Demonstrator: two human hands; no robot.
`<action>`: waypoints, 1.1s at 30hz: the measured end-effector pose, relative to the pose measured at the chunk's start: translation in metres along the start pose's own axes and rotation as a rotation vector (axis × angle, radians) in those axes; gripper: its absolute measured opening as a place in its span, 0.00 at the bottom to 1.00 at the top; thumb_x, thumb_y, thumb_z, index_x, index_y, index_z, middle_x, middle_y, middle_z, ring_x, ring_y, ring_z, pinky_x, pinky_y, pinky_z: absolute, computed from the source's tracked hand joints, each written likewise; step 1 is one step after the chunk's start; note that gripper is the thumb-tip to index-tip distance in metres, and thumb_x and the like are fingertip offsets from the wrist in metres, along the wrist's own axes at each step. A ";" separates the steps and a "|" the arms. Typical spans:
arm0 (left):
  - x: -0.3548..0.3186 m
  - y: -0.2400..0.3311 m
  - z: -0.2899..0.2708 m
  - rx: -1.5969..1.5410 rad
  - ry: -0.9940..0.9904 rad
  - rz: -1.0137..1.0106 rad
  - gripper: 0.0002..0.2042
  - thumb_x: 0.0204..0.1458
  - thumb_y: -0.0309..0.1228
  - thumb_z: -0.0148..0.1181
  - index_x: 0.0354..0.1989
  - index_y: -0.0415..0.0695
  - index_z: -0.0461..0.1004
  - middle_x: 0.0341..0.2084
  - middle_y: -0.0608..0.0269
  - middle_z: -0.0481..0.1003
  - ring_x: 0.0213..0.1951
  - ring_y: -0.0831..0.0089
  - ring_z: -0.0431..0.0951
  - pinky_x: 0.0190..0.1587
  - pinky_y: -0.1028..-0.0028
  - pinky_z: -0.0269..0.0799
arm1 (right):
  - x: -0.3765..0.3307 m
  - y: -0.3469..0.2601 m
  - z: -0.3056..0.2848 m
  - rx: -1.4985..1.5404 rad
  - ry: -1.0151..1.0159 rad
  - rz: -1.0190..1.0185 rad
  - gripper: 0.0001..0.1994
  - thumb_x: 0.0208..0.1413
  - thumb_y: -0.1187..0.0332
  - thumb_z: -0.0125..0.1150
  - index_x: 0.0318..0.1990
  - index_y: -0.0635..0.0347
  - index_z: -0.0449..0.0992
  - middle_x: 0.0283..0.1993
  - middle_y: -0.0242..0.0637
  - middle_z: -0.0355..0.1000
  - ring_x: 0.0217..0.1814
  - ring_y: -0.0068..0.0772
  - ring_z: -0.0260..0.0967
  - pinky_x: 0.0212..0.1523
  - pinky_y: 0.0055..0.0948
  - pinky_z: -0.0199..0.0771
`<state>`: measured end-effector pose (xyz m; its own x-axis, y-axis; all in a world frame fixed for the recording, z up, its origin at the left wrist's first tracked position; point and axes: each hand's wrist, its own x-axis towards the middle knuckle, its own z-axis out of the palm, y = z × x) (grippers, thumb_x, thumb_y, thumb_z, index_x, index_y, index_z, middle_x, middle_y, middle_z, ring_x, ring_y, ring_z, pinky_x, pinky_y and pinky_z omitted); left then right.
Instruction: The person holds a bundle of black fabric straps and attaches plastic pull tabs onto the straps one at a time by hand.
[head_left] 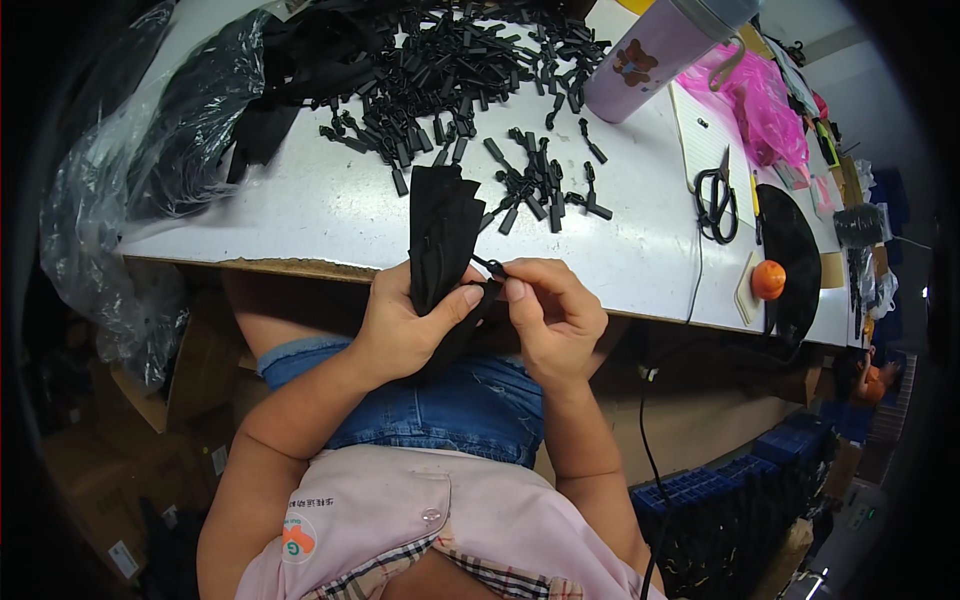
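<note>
- Hands: two. Left hand closed round one bundle of black cloth strips, thumb pressing on its near part.
- Right hand: thumb and forefinger pinched together on one small black zipper pull, other fingers curled.
- Position: bundle and held pull at the near table edge, above the lap; pull just right of the bundle. Cannot tell whether the bundle touches the table.
- Bundle, long axis: runs lengthwise away from the body, upper end toward the far side, leaning slightly right; layered ends fan out there. Strips overlap, too many to count.
- Held pull, long axis: slants from upper left to lower right, its left end toward the cloth; fingertips hide part.
- Loose pulls: one large heap, uncountable; nearer, one small cluster, tangled.
- Right side of table: one lilac tumbler, one pair of black-handled scissors, one pink plastic bag, one round orange object.
- Left side: clear plastic wrapping hanging over the edge.
</note>
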<state>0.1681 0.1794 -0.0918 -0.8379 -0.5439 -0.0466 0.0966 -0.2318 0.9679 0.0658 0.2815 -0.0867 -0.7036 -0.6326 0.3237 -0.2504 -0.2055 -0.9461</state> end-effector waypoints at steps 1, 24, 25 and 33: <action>0.001 0.001 0.000 0.001 0.001 0.000 0.05 0.45 0.23 0.54 0.31 0.36 0.71 0.22 0.65 0.72 0.26 0.83 0.69 0.30 0.82 0.66 | 0.000 0.000 0.000 -0.103 -0.021 -0.057 0.06 0.41 0.82 0.53 0.30 0.67 0.72 0.27 0.37 0.69 0.26 0.23 0.66 0.27 0.18 0.66; 0.000 0.004 0.010 0.037 0.196 0.260 0.09 0.45 0.23 0.55 0.36 0.37 0.70 0.27 0.65 0.72 0.29 0.82 0.69 0.33 0.82 0.66 | -0.003 -0.004 0.009 0.007 -0.058 0.054 0.06 0.41 0.81 0.57 0.29 0.66 0.70 0.30 0.37 0.68 0.29 0.23 0.66 0.30 0.18 0.66; 0.000 0.004 0.009 0.036 0.193 0.261 0.09 0.45 0.23 0.55 0.36 0.37 0.70 0.27 0.65 0.72 0.29 0.82 0.69 0.33 0.82 0.66 | -0.006 -0.004 0.011 0.089 -0.015 0.114 0.05 0.43 0.80 0.56 0.30 0.67 0.69 0.30 0.35 0.66 0.29 0.20 0.65 0.30 0.16 0.66; -0.004 0.013 0.000 -0.057 0.043 0.086 0.08 0.45 0.22 0.53 0.36 0.36 0.70 0.29 0.63 0.72 0.31 0.80 0.70 0.36 0.82 0.66 | -0.005 -0.001 0.009 0.341 -0.061 0.199 0.04 0.45 0.80 0.54 0.30 0.67 0.68 0.26 0.31 0.63 0.22 0.13 0.58 0.21 0.12 0.60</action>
<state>0.1726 0.1788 -0.0786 -0.8012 -0.5978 0.0242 0.1986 -0.2276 0.9533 0.0757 0.2777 -0.0869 -0.6726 -0.7263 0.1418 0.1290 -0.3038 -0.9440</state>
